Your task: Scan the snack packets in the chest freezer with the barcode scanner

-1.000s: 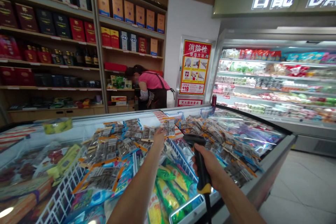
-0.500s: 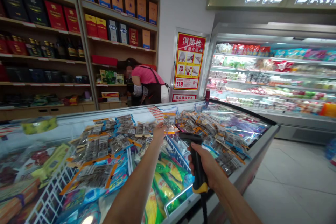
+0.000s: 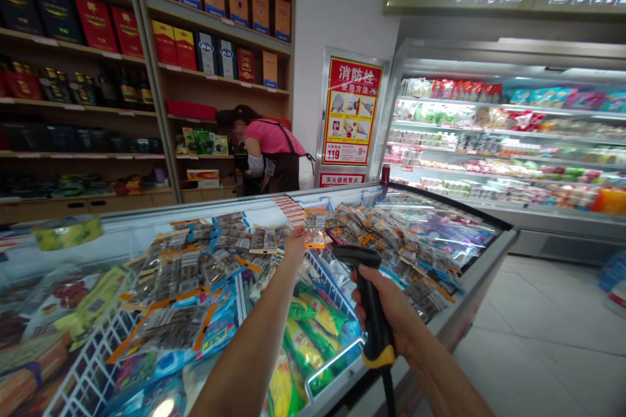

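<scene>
My left hand (image 3: 295,246) reaches out over the chest freezer, closed on the edge of a small clear packet (image 3: 315,229) with orange ends. In my right hand (image 3: 386,306) is a black and yellow barcode scanner (image 3: 370,303), its fingers wrapped round the grip. The scanner's head points toward the packet, a short way apart from it. Many similar packets lie in a left pile (image 3: 180,267) and a right pile (image 3: 401,247). Below my left forearm, green and yellow corn bags (image 3: 313,332) fill a white wire basket.
A wire divider (image 3: 92,358) and the freezer's front rail (image 3: 337,394) stand close to me. A red can (image 3: 385,174) sits on the freezer's far corner. Beyond, a person in a pink top (image 3: 276,140) bends by the shelves. A refrigerated display (image 3: 489,137) is at right.
The scanner has shifted slightly right and its handle tilts a little more. My left hand still holds the packet in nearly the same place. The view has moved slightly.
</scene>
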{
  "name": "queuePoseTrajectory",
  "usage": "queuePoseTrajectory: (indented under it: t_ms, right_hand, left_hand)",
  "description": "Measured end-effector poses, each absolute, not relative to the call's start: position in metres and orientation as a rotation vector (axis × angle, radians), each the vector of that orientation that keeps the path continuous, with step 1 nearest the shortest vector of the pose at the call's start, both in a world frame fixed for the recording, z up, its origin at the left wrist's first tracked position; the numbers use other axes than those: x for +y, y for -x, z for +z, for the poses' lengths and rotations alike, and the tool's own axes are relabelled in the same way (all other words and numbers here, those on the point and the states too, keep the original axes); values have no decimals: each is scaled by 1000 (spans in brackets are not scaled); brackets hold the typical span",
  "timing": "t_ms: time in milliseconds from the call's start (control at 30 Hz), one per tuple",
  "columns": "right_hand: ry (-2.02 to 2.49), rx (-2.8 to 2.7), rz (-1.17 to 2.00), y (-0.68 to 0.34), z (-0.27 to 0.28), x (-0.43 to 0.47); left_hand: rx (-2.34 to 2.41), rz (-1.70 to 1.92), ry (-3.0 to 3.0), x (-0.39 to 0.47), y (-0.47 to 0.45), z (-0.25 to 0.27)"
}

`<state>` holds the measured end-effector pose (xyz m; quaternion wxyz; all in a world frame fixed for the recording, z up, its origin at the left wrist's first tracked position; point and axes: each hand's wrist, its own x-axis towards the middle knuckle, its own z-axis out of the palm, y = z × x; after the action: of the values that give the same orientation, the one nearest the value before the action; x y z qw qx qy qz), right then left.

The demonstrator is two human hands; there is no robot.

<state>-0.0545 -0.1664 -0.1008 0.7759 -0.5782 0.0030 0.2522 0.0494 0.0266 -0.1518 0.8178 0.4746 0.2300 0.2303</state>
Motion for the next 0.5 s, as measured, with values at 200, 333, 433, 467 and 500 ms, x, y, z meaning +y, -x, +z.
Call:
queuePoseTrajectory:
  t_ms: [200, 333, 433, 467, 500]
  right_hand:
    - [1248, 49, 530, 55, -100, -163]
    - [1281, 34, 504, 57, -99, -163]
    - [1290, -5, 495, 59, -99, -161]
    - [1288, -17, 496, 60, -100, -160]
    - [1283, -25, 494, 60, -100, -158]
  left_hand:
    - [482, 493, -988, 29, -50, -156]
    - [480, 497, -1001, 30, -53, -157]
    - [473, 503, -983, 29, -53, -156]
    - [469, 511, -976, 28, -53, -155]
    - [463, 518, -970, 28, -53, -155]
